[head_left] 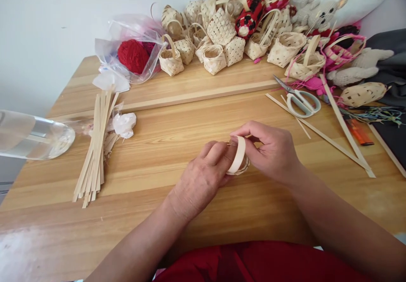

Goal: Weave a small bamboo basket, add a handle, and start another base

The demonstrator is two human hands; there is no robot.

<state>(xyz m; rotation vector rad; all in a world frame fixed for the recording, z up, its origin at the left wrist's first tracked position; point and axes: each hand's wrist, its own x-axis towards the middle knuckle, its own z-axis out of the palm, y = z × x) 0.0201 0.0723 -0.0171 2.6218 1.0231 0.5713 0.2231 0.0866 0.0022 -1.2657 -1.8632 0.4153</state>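
Note:
Between my two hands is a small woven basket [240,167] with a pale strip arched over it as a handle [240,151]. My left hand [206,170] wraps round the basket's left side and covers much of its body. With thumb and fingers together, my right hand [269,150] grips the basket at its right side, by the handle. The basket is held above the wooden table [152,163], and its underside is hidden. Right of my hands lie scissors [303,102] with white handles, their blades apart, and loose flat strips [333,142].
A bundle of flat strips [95,155] lies at left, beside crumpled white plastic [124,124] and a clear water bottle [34,136]. Behind stand several woven baskets [214,59] and red yarn [133,56] in a plastic bag. An orange lighter [360,132] lies at right.

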